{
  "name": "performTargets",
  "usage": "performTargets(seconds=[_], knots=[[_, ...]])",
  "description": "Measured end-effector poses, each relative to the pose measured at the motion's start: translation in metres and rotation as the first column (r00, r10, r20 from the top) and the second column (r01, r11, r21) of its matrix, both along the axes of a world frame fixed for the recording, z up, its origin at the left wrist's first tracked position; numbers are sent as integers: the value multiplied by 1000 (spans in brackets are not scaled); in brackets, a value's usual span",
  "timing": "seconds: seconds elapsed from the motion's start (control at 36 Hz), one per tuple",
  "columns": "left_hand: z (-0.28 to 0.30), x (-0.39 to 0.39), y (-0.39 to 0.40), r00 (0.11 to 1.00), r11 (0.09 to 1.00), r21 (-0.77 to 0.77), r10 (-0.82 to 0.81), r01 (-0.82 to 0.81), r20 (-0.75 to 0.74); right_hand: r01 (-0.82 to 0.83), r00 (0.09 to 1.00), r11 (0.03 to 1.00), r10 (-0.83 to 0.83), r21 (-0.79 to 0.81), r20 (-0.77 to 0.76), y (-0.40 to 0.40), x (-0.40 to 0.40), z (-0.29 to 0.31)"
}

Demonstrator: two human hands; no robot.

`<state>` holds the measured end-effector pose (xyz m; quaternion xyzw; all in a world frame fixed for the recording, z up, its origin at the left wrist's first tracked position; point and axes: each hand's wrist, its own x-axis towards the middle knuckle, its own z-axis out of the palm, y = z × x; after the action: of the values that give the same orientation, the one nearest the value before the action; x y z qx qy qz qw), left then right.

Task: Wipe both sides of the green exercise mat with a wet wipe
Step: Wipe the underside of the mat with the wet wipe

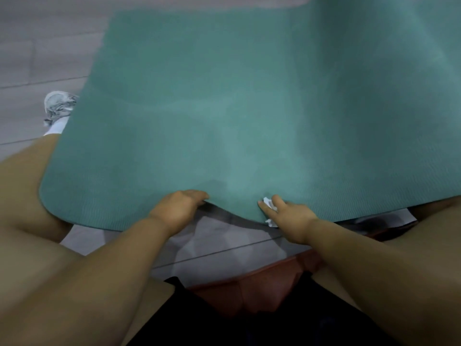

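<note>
Grey plank floor (37, 46) with thin dark seams, dim even light; reddish-brown cushion (262, 290) on the floor at the near edge, faint shadows on the floor beside it.

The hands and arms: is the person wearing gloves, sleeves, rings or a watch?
No. The left hand and right hand are bare, with no gloves, and I see no rings. Both forearms are bare as far as the view shows, with no sleeves, watch or bracelet. The picture is a little blurry, so tiny things could be missed.
</note>
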<state>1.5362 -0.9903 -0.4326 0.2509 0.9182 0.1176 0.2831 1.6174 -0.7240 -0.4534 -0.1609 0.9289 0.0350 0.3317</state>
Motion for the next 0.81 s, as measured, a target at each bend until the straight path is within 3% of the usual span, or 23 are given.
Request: performTargets(seconds=[0.17,0.31,0.53,0.69,0.81], knots=[[6,3,-8,984,960,247,158,-133,-84,74,980,996,-82,-49,-184,9,-10,14],[2,3,-15,999,996,82,-22,19,39,-14,915,985,-57,-173,-399,22,-29,45],[-1,7,6,991,989,112,-103,94,80,-210,787,967,79,-145,-612,28,-46,101],[-2,17,43,980,964,229,-163,134,117,-148,796,983,54,-107,-603,50,-39,125],[-11,21,58,957,958,192,-243,212,157,67,944,997,-55,24,-325,72,-24,109]])
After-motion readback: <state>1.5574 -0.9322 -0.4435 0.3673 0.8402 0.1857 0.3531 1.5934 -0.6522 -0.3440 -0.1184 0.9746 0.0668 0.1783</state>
